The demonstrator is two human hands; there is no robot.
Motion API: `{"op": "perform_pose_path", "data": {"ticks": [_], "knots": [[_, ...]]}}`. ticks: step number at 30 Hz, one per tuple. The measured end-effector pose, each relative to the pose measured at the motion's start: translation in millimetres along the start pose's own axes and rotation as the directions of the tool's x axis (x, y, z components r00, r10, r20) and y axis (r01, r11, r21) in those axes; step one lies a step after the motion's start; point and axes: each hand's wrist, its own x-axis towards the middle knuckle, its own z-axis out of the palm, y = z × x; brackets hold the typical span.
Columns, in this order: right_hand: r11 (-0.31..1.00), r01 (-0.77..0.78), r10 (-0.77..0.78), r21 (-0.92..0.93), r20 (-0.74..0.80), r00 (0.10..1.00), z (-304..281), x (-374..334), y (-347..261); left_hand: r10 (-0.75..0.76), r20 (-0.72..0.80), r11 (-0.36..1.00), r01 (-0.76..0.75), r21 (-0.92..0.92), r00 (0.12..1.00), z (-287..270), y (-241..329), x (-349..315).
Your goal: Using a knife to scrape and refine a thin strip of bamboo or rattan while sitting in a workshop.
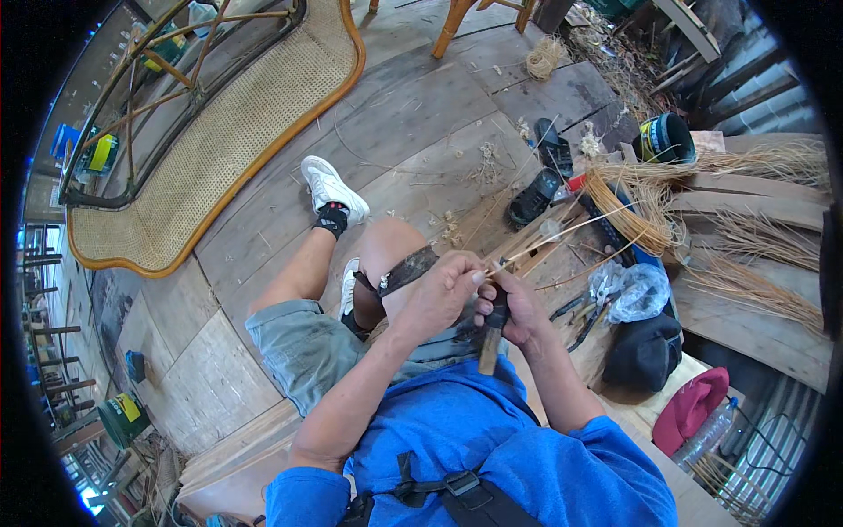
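My left hand (450, 285) is closed in a pinch on a thin rattan strip (571, 230) above my lap. The pale strip runs up to the right, past my other hand. Close beside it, my right hand (520, 309) is closed around a knife (493, 338) with a dark-wrapped handle and a wooden butt pointing toward me. The blade is mostly hidden between the fingers, where the strip passes. A dark pad (408, 270) is strapped around my bent leg, just left of my hands.
A coil of rattan strips (628, 211) lies to the right near black sandals (534, 198), a green bucket (665, 139) and loose rattan strands (746, 285). Nearer are a clear plastic bag (639, 292), a black cap (644, 353) and a red cap (691, 408). A woven cane furniture panel (237, 123) stands far left.
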Motion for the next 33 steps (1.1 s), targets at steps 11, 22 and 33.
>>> {"op": "perform_pose_path", "data": {"ticks": [11, 22, 33], "knots": [[0.944, 0.326, -0.329, -0.057, -0.069, 0.942, -17, -22, -49, -0.064, 0.127, 0.915, 0.007, 0.403, 0.99, -23, 25, -37], [0.727, 0.41, -0.54, -0.55, -0.089, 0.837, 0, -6, -10, -0.209, 0.059, 0.884, 0.163, 0.438, 0.976, 0, 52, -51], [0.311, 0.467, -0.657, -0.828, 0.168, 0.735, 11, 5, -25, -0.268, -0.088, 0.9, 0.282, 0.334, 0.959, 2, 45, -92]]}}
